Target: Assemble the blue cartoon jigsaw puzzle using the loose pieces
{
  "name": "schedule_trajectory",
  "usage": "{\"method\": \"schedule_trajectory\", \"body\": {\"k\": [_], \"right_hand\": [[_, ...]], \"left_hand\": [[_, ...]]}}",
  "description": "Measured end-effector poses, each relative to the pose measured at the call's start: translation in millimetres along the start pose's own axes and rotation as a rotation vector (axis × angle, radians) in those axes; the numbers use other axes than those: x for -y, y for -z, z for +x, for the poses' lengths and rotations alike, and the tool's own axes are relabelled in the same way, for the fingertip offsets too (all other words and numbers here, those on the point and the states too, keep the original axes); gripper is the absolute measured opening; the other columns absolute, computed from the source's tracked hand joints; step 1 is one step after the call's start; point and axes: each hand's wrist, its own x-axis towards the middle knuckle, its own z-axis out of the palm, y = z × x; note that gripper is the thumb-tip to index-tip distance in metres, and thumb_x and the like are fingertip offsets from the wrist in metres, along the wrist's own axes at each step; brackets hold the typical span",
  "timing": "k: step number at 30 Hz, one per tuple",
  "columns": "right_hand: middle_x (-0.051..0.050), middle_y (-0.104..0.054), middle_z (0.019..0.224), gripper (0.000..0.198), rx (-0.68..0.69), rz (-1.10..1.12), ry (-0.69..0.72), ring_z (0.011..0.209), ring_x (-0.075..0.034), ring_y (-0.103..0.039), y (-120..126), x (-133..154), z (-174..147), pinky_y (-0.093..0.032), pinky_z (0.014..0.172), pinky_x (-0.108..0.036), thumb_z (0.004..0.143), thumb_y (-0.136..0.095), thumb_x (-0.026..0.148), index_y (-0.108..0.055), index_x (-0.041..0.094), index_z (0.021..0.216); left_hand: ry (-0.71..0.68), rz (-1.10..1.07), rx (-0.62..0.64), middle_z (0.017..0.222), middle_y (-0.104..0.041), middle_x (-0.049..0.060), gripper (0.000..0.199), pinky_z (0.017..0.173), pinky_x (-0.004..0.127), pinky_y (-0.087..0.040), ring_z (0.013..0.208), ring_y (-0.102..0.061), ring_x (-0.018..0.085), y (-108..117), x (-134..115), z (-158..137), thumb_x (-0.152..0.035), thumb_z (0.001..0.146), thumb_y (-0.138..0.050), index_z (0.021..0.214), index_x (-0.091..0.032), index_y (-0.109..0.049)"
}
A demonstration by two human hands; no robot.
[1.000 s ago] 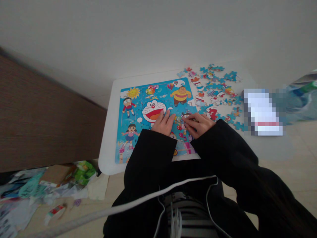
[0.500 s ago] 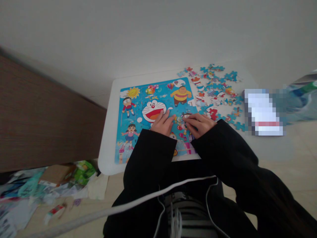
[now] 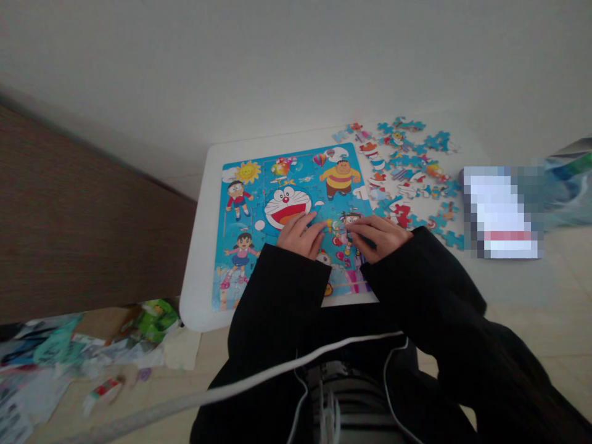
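Note:
A blue cartoon jigsaw puzzle [image 3: 272, 240] lies flat in its board on a small white table [image 3: 197, 271]. Over the lower middle of the picture rests my left hand [image 3: 300, 235], fingers outstretched and slightly apart, just below the big cat face. My right hand [image 3: 380, 237] is on the right side of the board. Its thumb and fingertips pinch a puzzle piece at the printed figure with glasses; the fingers partly cover this piece. Loose puzzle pieces [image 3: 409, 174] are scattered on the table to the right of the board.
A phone with a blurred screen [image 3: 502, 213] lies at the table's right, with a shiny plastic bag [image 3: 571, 185] past it. A brown wooden panel [image 3: 92, 228] stands at left, above bags and papers [image 3: 50, 370] on the floor. A white cable [image 3: 259, 373] crosses in front of me.
The view has shifted slightly. My right hand stays pinched at the same figure, its fingertips a little lower. My left hand remains on the puzzle, its fingers slightly more bent.

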Motion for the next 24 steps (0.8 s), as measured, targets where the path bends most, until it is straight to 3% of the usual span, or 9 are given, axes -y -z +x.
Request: {"method": "schedule_trajectory", "body": {"k": [5, 18, 24], "right_hand": [[-0.005, -0.072, 0.092, 0.018, -0.020, 0.015, -0.038, 0.081, -0.015, -0.067, 0.1, 2.2, -0.1, -0.053, 0.074, -0.027, 0.089, -0.055, 0.022, -0.072, 0.020, 0.092], [-0.005, -0.073, 0.091, 0.015, -0.024, 0.090, -0.044, 0.081, -0.015, -0.067, 1.6, 1.2, -0.1, -0.056, 0.073, -0.028, 0.086, -0.057, 0.018, -0.072, 0.020, 0.090], [-0.005, -0.073, 0.091, 0.018, -0.013, 0.090, -0.047, 0.081, -0.015, -0.068, 3.1, 1.8, 0.5, -0.057, 0.074, -0.029, 0.087, -0.056, 0.017, -0.073, 0.020, 0.091]], "left_hand": [[0.001, -0.020, 0.001, 0.109, -0.066, 0.012, 0.022, 0.093, 0.037, -0.052, 0.103, -0.061, 0.021, 3.6, -3.0, -0.4, -0.022, 0.092, -0.051, 0.104, -0.015, -0.067], [-0.011, -0.036, -0.024, 0.113, -0.066, 0.011, 0.018, 0.095, 0.038, -0.052, 0.111, -0.060, 0.024, -3.0, -7.7, -3.8, -0.021, 0.090, -0.055, 0.103, -0.017, -0.068], [0.038, 0.024, 0.063, 0.134, -0.053, 0.015, 0.035, 0.104, 0.040, -0.046, 0.129, -0.045, 0.026, -5.4, -5.1, 1.4, -0.028, 0.094, -0.047, 0.125, -0.014, -0.056]]}}
